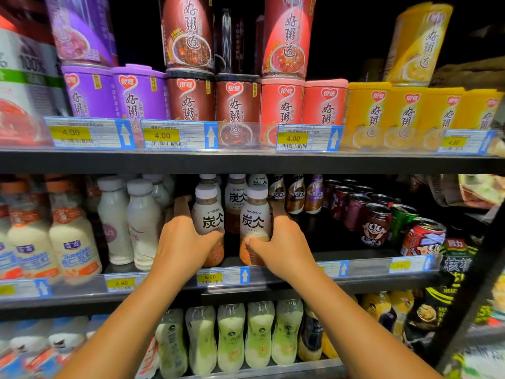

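While my left hand [181,242] grips the left latte bottle [209,214] and my right hand [284,244] the right latte bottle [255,214] at its three o'clock, both stand shelved; lifting remains, I judge.

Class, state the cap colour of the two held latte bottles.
White caps on both latte bottles, head view.

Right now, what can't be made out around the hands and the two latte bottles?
Head view only.
- Left hand: how far its fingers wrap is hidden by the left latte bottle.
- Right latte bottle: lower label is covered by the right hand.
- Price tag below them: print is too small to read.
- Green bottles at the bottom: blurred, labels unreadable.
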Tool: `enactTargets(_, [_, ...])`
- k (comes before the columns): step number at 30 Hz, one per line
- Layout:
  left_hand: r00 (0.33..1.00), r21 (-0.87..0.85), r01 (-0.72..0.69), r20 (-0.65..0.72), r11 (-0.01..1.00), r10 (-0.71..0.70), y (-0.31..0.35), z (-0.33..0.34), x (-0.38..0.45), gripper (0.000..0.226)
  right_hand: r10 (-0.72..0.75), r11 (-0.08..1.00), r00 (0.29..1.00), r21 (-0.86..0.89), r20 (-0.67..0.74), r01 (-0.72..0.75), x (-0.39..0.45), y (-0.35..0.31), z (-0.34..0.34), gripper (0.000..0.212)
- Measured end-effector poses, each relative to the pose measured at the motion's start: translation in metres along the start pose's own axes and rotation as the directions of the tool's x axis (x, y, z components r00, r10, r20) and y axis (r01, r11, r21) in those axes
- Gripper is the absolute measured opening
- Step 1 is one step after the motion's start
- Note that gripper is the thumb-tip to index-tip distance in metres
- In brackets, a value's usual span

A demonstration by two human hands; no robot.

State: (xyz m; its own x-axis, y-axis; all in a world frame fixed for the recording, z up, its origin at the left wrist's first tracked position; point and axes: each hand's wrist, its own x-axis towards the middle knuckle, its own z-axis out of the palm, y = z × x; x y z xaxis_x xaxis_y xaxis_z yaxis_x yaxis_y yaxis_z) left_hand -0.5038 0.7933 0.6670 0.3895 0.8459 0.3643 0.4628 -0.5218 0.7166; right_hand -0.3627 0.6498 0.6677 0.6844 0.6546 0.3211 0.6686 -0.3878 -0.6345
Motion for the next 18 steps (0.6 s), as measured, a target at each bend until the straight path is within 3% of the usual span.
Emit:
enactTargets(4, [1.000, -0.001, -0.005, -0.022, 1.000, 0.004, -0.007, -0.004, 0.009, 0.057, -0.014, 1.000, 0.999, 0.014, 0.043, 0.014, 0.007, -0.008, 0.005, 0.032])
enactTargets(7, [0.999, -0.089, -0.040, -0.005, 0.995, 0.040, -0.012, -0.005, 0.015, 0.061, -0.026, 1.000, 0.998, 0.019, 0.063, 0.025, 0.015, -0.018, 0.012, 0.039])
enactTargets(13, [0.998, -0.112, -0.066, 0.004, 0.992, 0.067, -0.021, 0.000, 0.024, 0.041, 0.071, 0.998, 0.972, -0.015, 0.226, -0.069, 0.030, -0.026, 0.023, 0.035])
enactTargets(18, [0.996, -0.144, -0.085, -0.008, 0.986, 0.085, -0.036, 0.011, 0.030, 0.054, 0.053, 0.991, 0.997, 0.120, 0.061, -0.060, 0.033, -0.019, 0.036, 0.075])
